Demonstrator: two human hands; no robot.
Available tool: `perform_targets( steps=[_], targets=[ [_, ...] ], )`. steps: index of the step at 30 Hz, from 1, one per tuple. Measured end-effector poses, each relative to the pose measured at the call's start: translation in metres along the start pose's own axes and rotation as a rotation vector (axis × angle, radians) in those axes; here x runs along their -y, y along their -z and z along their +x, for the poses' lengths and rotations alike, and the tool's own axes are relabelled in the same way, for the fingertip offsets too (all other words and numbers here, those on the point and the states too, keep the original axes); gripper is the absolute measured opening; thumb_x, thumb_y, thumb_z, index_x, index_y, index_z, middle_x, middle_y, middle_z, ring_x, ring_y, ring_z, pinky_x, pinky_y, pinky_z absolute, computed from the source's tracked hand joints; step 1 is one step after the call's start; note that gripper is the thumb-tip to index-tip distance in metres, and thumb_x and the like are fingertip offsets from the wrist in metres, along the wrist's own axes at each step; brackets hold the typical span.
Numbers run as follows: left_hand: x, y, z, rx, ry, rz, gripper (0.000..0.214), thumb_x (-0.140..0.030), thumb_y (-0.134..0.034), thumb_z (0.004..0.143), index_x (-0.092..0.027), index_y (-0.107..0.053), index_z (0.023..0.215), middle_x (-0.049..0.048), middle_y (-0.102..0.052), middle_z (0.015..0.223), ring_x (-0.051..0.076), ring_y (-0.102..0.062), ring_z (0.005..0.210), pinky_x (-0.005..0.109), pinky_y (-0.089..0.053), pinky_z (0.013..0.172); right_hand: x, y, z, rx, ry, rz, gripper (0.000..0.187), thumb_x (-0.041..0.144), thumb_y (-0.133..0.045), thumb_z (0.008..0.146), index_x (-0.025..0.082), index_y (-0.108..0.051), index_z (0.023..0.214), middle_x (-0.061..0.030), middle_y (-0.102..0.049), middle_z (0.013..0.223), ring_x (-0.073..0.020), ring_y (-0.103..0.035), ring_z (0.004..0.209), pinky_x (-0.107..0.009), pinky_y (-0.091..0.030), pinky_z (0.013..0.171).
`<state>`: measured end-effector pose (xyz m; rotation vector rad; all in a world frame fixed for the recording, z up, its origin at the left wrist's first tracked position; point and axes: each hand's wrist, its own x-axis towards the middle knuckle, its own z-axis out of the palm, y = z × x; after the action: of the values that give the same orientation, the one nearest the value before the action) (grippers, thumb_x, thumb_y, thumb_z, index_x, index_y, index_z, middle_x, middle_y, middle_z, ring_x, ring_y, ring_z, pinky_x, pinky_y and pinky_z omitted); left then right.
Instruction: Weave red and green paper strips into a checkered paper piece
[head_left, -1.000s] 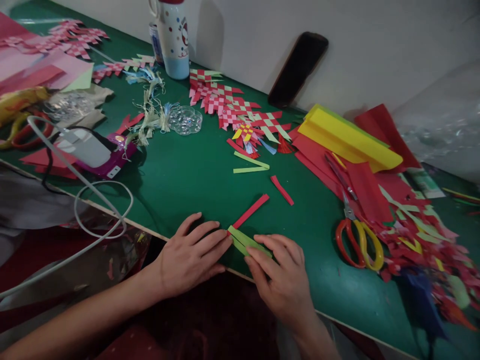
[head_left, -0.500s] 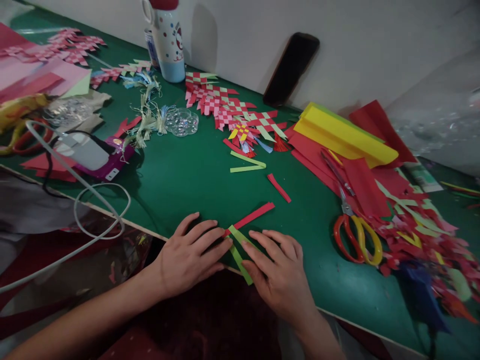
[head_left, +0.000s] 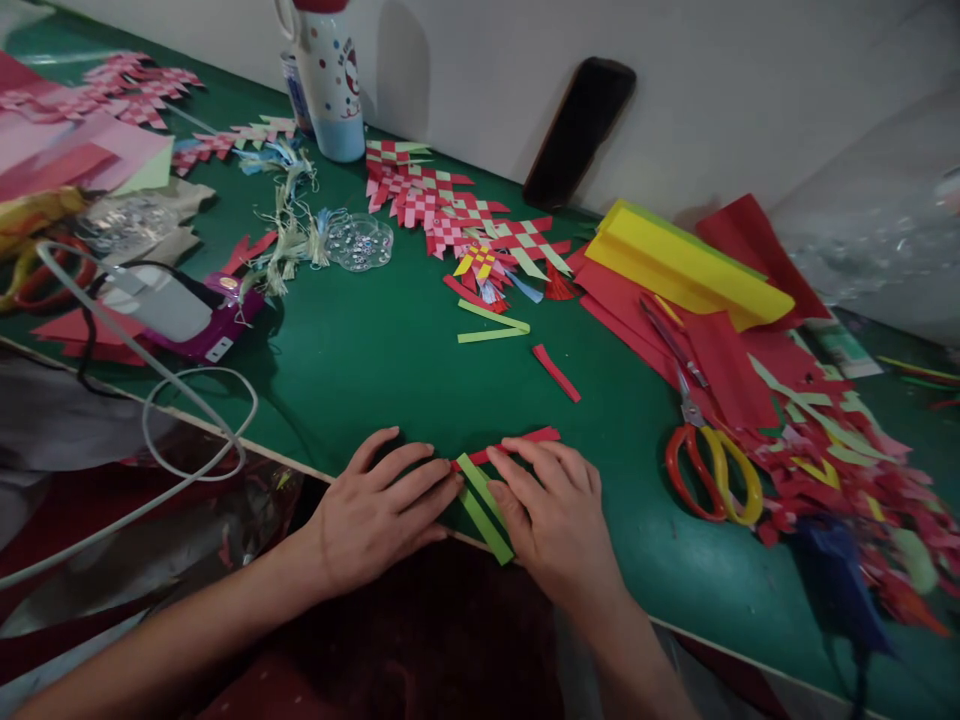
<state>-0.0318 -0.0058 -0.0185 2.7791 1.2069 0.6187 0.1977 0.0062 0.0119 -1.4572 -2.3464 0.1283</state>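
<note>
My left hand (head_left: 382, 510) lies flat on the green table (head_left: 360, 350) near its front edge, fingers stretched toward a folded light green paper strip (head_left: 484, 505). My right hand (head_left: 555, 520) rests just right of the strip, its fingertips pressing on the strip and on a red paper strip (head_left: 525, 440) that runs under them. The green strip's two legs point toward the table edge. Neither hand has anything lifted off the table.
Red-and-yellow-handled scissors (head_left: 712, 470) lie to the right beside red paper scraps (head_left: 825, 450) and a yellow sheet stack (head_left: 690, 265). Woven paper pieces (head_left: 465, 215), a mug (head_left: 330, 80), a phone (head_left: 577, 130) against the wall, and a pink device (head_left: 195, 310) with a white cable (head_left: 187, 420) lie beyond.
My right hand slid left and forward, turning the green strip so its legs point at the table edge. The red strip swung toward horizontal. My left hand stayed put.
</note>
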Motion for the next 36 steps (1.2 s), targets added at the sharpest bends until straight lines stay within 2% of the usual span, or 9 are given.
perform_targets(
  steps=[6,11,16,23,28,32,36],
  targets=[
    [-0.003,0.008,0.008,0.005,0.022,-0.058,0.042,-0.052,-0.052,0.094,-0.025,-0.059,0.127,0.0009,-0.066,0.12,0.023,-0.051,0.121,0.049,-0.017,0.118,-0.01,-0.005,0.008,0.051,0.024,-0.014,0.035,0.04,-0.043,0.1,0.025,-0.068,0.118,-0.0046,-0.066,0.124,-0.0251,-0.05,0.11,-0.043,-0.034,0.09],
    [-0.009,0.013,0.026,0.03,0.059,-0.078,0.052,-0.059,-0.041,0.096,-0.022,-0.057,0.128,0.006,-0.064,0.116,0.024,-0.051,0.116,0.049,-0.022,0.113,-0.014,-0.005,0.008,0.056,0.01,0.075,0.041,0.042,-0.035,0.101,0.026,-0.067,0.12,-0.0046,-0.064,0.125,-0.0251,-0.048,0.111,-0.044,-0.033,0.09],
    [-0.009,0.011,0.037,0.09,0.065,-0.064,0.053,-0.06,-0.044,0.094,-0.022,-0.056,0.129,0.0073,-0.061,0.123,0.026,-0.048,0.12,0.051,-0.021,0.113,-0.016,-0.004,0.007,0.069,-0.01,0.109,0.042,0.042,-0.033,0.101,0.027,-0.067,0.121,-0.0032,-0.063,0.126,-0.0243,-0.047,0.112,-0.043,-0.033,0.09],
    [-0.005,0.008,0.028,0.066,0.028,-0.07,0.05,-0.063,-0.045,0.092,-0.026,-0.061,0.121,0.0028,-0.064,0.122,0.025,-0.049,0.122,0.05,-0.013,0.117,-0.015,-0.006,0.007,0.049,-0.009,0.099,0.04,0.043,-0.036,0.101,0.027,-0.068,0.119,-0.0032,-0.065,0.125,-0.0245,-0.047,0.113,-0.043,-0.033,0.092],
    [-0.003,0.012,0.021,0.044,0.009,-0.051,0.049,-0.062,-0.049,0.091,-0.028,-0.06,0.125,0.0042,-0.062,0.128,0.026,-0.047,0.126,0.051,-0.014,0.117,-0.015,-0.006,0.007,0.03,-0.001,0.097,0.039,0.043,-0.038,0.1,0.026,-0.069,0.118,-0.0036,-0.066,0.123,-0.0245,-0.048,0.112,-0.043,-0.034,0.091],
    [0.003,0.017,0.007,0.035,0.026,-0.081,0.037,-0.051,-0.056,0.093,-0.029,-0.063,0.122,0.0005,-0.065,0.124,0.023,-0.048,0.127,0.046,-0.015,0.119,-0.015,-0.007,0.008,0.028,-0.01,0.098,0.037,0.044,-0.04,0.1,0.027,-0.069,0.117,-0.0025,-0.066,0.123,-0.0241,-0.048,0.111,-0.042,-0.034,0.09],
    [0.007,0.017,-0.002,0.058,0.002,-0.036,0.043,-0.052,-0.059,0.091,-0.033,-0.058,0.129,-0.0019,-0.063,0.129,0.023,-0.047,0.128,0.048,-0.013,0.12,-0.015,-0.007,0.008,0.015,-0.007,0.088,0.037,0.044,-0.041,0.1,0.027,-0.07,0.116,-0.0027,-0.067,0.122,-0.0239,-0.049,0.11,-0.042,-0.034,0.09]
  ],
)
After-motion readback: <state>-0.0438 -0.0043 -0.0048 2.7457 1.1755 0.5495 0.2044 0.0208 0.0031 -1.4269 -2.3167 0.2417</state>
